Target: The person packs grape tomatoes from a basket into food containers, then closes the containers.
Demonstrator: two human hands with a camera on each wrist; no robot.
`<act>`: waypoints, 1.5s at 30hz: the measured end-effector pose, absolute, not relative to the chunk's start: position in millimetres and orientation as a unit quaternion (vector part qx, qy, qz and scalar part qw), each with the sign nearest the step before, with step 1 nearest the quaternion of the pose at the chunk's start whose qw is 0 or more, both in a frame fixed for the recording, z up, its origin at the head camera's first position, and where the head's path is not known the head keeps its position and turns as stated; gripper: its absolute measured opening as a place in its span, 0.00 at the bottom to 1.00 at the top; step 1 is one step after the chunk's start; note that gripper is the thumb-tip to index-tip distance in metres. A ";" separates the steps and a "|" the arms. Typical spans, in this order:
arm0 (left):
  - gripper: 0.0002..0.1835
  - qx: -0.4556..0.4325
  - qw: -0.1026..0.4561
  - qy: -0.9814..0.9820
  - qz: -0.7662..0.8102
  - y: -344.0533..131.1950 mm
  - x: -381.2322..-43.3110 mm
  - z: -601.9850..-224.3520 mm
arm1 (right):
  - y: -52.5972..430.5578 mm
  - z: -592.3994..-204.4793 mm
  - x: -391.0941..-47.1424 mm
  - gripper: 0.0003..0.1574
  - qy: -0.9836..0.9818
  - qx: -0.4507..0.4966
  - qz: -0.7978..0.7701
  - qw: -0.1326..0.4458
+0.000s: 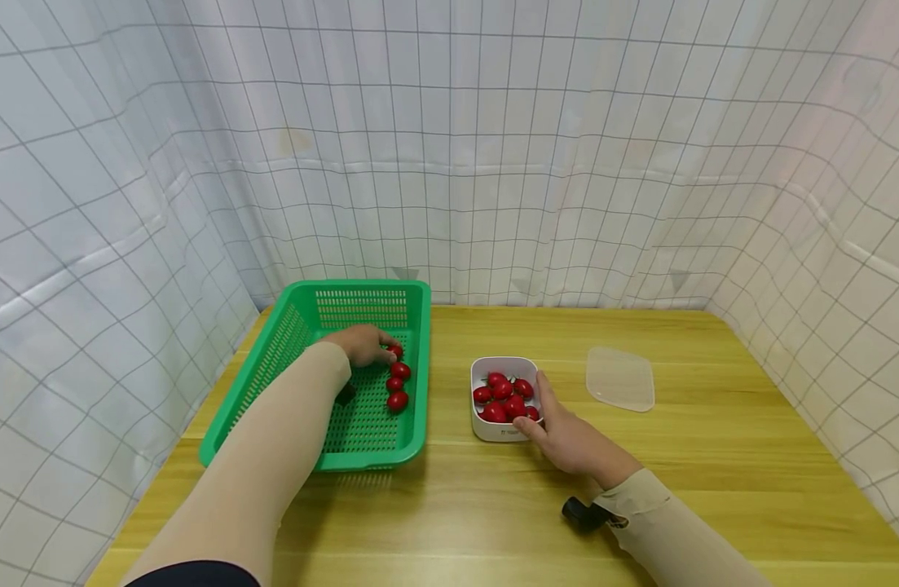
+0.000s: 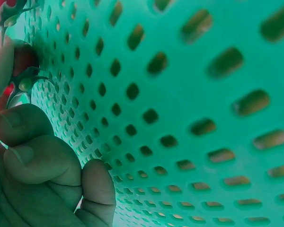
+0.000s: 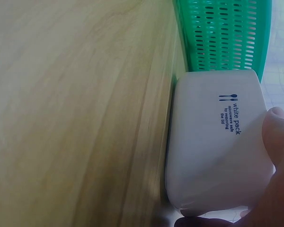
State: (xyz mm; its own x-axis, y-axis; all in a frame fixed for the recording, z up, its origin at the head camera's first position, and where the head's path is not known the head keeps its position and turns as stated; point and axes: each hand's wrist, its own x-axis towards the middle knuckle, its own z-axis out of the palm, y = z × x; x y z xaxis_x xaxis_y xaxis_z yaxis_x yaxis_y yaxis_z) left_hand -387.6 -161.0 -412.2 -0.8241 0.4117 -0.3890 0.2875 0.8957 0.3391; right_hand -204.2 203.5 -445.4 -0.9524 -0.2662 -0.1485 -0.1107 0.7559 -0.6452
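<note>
Inside a green basket [image 1: 417, 326], my left hand [image 1: 361, 344] pinches a red cherry tomato [image 1: 395, 351] near the right wall. In the left wrist view, green-stemmed tomatoes [image 2: 24, 56] sit at the thumb and fingertips, with the other fingers curled. Several more cherry tomatoes [image 1: 398, 400] lie in a row below that hand on the basket floor. My right hand [image 1: 572, 436] grips the right side of a white plastic container [image 1: 497, 432], thumb at its front corner. Several cherry tomatoes [image 1: 502, 390] fill much of the container, which stands upright on the table.
A clear, flat lid [image 1: 620, 378] lies on the wooden table [image 1: 728, 456] right of the container. White grid-patterned curtains [image 1: 493, 179] surround the table at the back and sides. The basket stands at the left.
</note>
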 end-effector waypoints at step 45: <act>0.23 0.242 0.168 0.936 0.192 -167.9 -384.5 -363.2 | 201.8 -441.3 -203.4 0.64 0.929 -0.096 -0.334 0.123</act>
